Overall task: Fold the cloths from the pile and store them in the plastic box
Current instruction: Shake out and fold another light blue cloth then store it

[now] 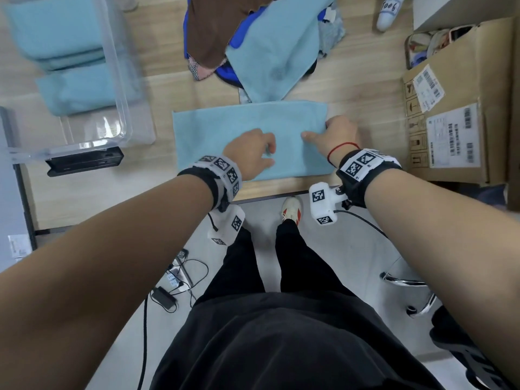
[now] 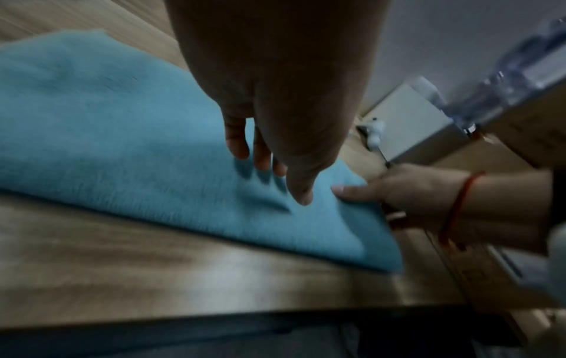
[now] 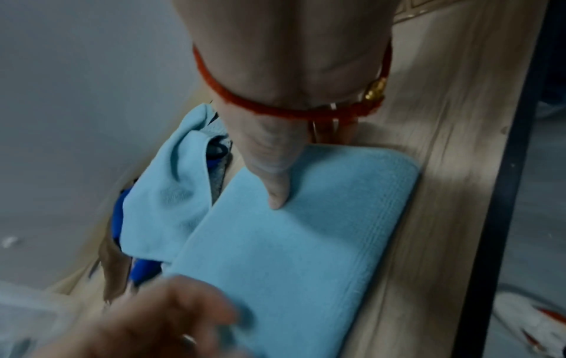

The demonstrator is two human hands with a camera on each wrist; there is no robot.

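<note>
A light blue cloth [image 1: 225, 128] lies folded into a flat rectangle near the table's front edge. My left hand [image 1: 253, 152] rests on its middle, and in the left wrist view its straight fingertips [image 2: 263, 164] press down on the cloth [image 2: 122, 145]. My right hand [image 1: 334, 133] holds the cloth's right edge, thumb [image 3: 275, 189] on top of the cloth [image 3: 291, 266] and fingers curled round the edge, mostly hidden. The clear plastic box [image 1: 128, 130] stands at the left with folded blue cloths [image 1: 78, 91] inside. The pile [image 1: 253, 46] of brown, dark blue and light blue cloths lies behind.
A cardboard box [image 1: 455, 108] stands close to the right of my right hand. A black device [image 1: 84, 164] lies in front of the plastic box. The table's front edge [image 1: 267, 194] runs just below the cloth. A white bottle [image 1: 389, 12] stands at the back right.
</note>
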